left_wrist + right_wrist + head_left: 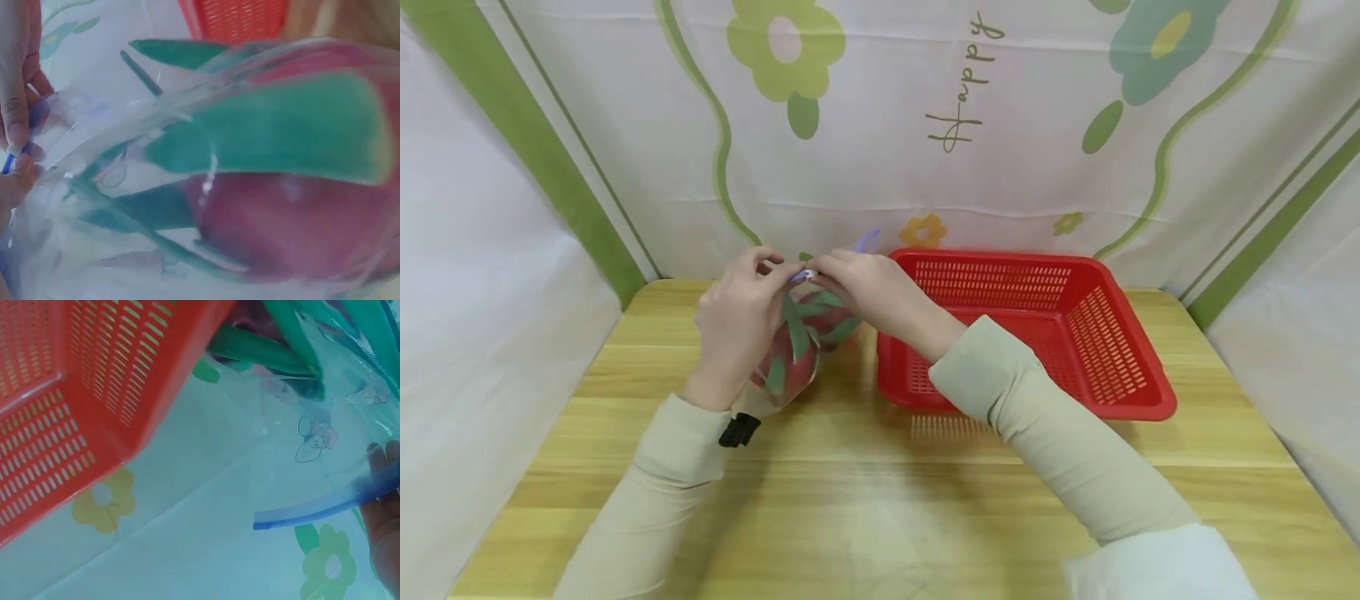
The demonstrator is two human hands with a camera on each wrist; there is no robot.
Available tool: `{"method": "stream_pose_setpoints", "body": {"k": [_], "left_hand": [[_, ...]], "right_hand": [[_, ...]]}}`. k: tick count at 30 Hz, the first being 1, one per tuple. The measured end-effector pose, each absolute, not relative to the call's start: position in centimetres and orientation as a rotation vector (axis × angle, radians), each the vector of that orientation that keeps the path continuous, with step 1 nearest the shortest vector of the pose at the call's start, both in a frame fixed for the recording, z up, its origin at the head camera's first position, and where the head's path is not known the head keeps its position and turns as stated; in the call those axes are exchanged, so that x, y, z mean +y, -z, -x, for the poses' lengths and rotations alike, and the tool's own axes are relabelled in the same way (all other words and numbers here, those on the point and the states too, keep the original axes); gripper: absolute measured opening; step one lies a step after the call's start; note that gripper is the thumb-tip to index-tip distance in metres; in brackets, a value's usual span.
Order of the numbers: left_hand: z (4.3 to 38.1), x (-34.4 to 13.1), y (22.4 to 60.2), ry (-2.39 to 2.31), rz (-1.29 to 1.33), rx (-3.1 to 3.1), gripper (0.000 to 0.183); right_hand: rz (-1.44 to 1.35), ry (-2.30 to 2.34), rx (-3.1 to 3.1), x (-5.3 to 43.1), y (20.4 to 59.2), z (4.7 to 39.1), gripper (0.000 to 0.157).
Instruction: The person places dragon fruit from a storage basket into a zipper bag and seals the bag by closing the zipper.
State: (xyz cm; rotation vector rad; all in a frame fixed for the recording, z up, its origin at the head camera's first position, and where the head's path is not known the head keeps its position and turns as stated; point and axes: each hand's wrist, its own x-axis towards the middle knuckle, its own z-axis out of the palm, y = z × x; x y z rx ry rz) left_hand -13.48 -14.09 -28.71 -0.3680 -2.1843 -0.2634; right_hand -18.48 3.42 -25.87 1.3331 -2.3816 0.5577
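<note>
A clear zip-lock bag (778,392) with dragon fruit (805,367) inside stands on the table, left of the red basket. Blue zip strip (294,520) runs along its mouth, its loose end sticking out beyond my right hand. My left hand (741,304) pinches the zip between thumb and fingertips. Right beside it, my right hand (880,292) pinches the same strip, fingertips close to those of the left. In the left wrist view, the pink dragon fruit (269,225) with green scales fills much of the bag; small printed figures (315,439) show on the plastic.
A red slotted plastic basket (1120,333) stands to the right, under my right forearm. Behind the wooden table (850,517) hangs a white curtain (880,150) printed with flowers. A black strap piece (740,430) shows at my left wrist.
</note>
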Motion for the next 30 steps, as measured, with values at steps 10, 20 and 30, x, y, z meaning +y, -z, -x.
{"method": "stream_pose_setpoints", "body": {"k": [10,20,30], "left_hand": [[13.7,-15.1,27.0,0.594,0.343,-2.245,0.018],[14.1,-15.8,26.6,1.080,0.237,-2.366,0.026],[14.0,-15.8,26.2,1.189,0.139,-2.461,0.033]], "right_hand": [[-1.241,-0.648,-2.526,2.4,23.6,19.0,0.022],[-1.067,-1.303,-2.910,1.6,22.0,19.5,0.030],[-1.036,-1.391,-2.955,1.7,21.8,19.9,0.029]]}}
